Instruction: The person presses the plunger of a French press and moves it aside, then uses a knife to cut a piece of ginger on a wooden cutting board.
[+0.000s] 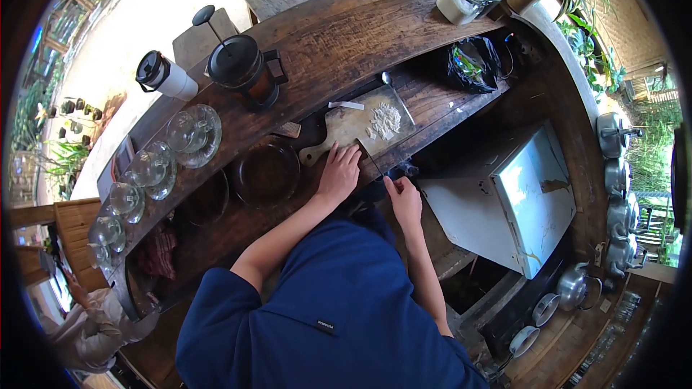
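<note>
A wooden cutting board (349,132) with a short handle lies on the lower ledge of the dark counter. My left hand (341,174) rests over its near edge beside the handle, fingers stretched out and holding nothing. On the board are a heap of finely chopped pale pieces (384,122) and a flat white strip (346,105). A metal spoon (388,81) lies at its far corner. My right hand (405,204) is at the ledge's front edge, thumb and fingers curled together. A thin dark line runs from the board toward them; what they hold, I cannot tell.
Dark round pans (267,171) sit left of the board. Above stand a French press (241,72), a white tumbler (167,76), glass cups on saucers (193,137) and a glass jar (463,0). A black plastic bag (472,65) and a white box-shaped appliance (504,202) are right. Another person (97,331) is lower left.
</note>
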